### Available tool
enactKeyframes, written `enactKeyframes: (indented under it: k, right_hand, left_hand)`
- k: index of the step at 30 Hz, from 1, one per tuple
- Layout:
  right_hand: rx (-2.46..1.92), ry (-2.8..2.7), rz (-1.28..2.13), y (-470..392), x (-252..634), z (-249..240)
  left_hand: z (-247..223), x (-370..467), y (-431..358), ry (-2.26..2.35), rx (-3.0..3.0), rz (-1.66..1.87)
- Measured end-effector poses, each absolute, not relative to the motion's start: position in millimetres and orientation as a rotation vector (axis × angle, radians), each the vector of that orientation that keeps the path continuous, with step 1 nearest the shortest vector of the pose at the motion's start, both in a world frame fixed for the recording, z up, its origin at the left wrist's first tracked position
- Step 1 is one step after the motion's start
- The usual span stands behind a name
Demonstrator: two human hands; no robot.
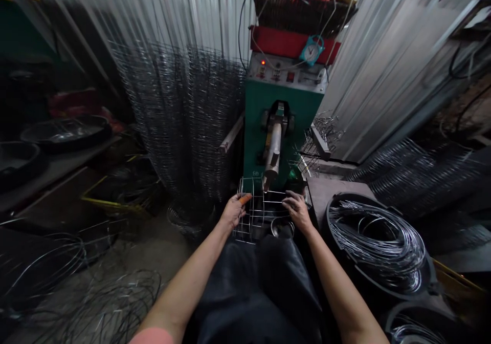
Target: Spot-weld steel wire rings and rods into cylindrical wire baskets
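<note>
In front of my lap is a wire frame of thin metal rods and curved wires, below the electrode of a green spot welder. My left hand is closed around its left side; an orange cover wraps one finger. At the right ends of the upper rods, my right hand has its fingers bent in and pinched on the wire. The electrode tip comes down between both hands, close to the rods; whether it touches them I cannot tell. A small round metal dish sits under the frame.
Tall stacks of wire rings stand behind on the left. To the right, a black tub holds many loose wire hoops. Loose wires litter the floor at left. A metal arm juts from the welder's left side.
</note>
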State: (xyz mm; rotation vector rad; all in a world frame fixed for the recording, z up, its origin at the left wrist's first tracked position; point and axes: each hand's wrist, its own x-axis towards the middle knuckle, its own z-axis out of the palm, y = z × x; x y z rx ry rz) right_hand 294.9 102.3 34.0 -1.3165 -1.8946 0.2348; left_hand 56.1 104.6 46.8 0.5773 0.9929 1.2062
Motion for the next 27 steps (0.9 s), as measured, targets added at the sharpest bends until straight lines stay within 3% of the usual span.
enactKeyframes:
  k: [9,21,27]
  right_hand:
    - [-1.268,-2.036,0.285,64.6,282.4,47.2]
    - [-1.267,-2.041,0.180,52.0,260.6,78.4]
    - [-1.319,-1.585,0.211,32.8,293.7,79.0]
  left_hand:
    - [27.9,33.4,65.8,0.970,0.534,1.203]
    - [37.5,14.6,51.1,0.927,0.365,1.056]
    - [49.5,-14.2,39.0,0.880,0.302,1.064]
